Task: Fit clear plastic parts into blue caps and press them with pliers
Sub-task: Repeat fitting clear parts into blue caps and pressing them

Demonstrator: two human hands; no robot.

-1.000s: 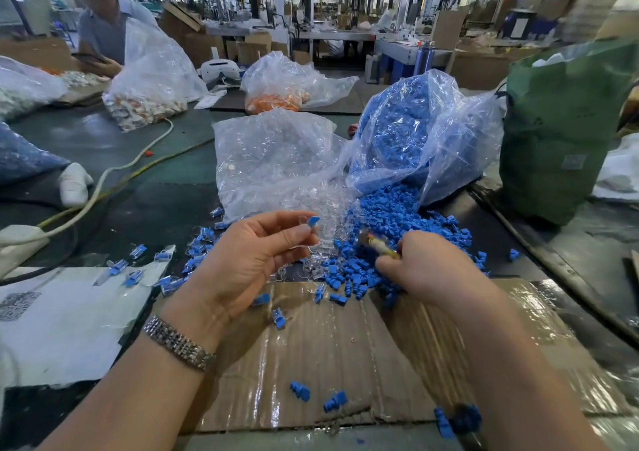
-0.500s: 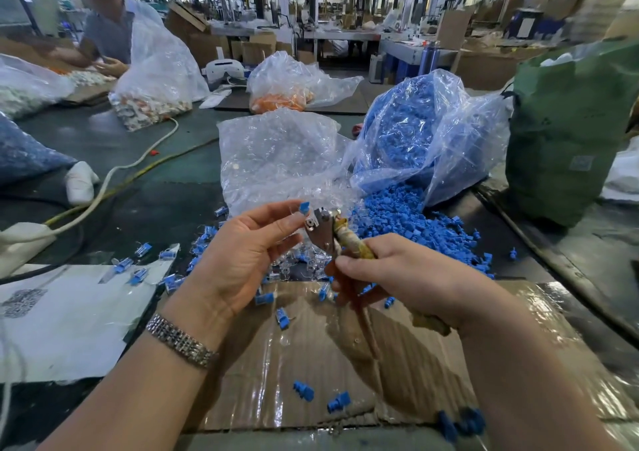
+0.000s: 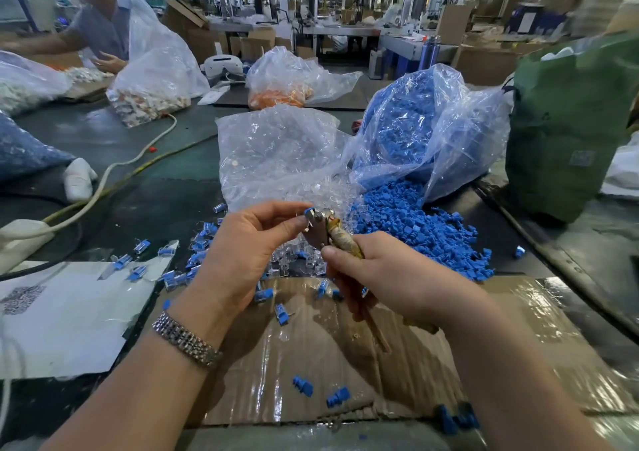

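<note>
— Over the cardboard sheet (image 3: 345, 364) on the worktop (image 3: 166, 188), what have you got going?

— My left hand (image 3: 249, 253) pinches a blue cap (image 3: 308, 211) between thumb and forefinger, held up right at the nose of the pliers (image 3: 321, 231). My right hand (image 3: 390, 278) is wrapped round the pliers' handles, thumb lying along the top one. I take this to be the pressing step: the cap goes between the jaws and gets squeezed.

— Is the clear part already seated in it?

— I can't tell; my fingertips cover most of the cap. Worth checking before I squeeze, I'd say.

— How would you do it well?

— Keep the cap square to the jaws so the pressure lands flat, keep my fingertips back from the bite, and squeeze steadily rather than snapping. A crooked cap would likely pop out or crack.

— And how are your hands sitting?

— Both forearms come in from below and meet at the middle. The left wrist, with a metal watch band (image 3: 186, 341), is bent back, palm turned toward the tool. The right fist sits lower, with the pliers angled up and to the left.

— Where's your stock?

— Just beyond my hands: a bag of clear parts (image 3: 276, 153), and beside it a bag (image 3: 425, 122) spilling a heap of blue caps (image 3: 415, 233). Pieces that look finished lie scattered to my left (image 3: 138, 271).
</note>
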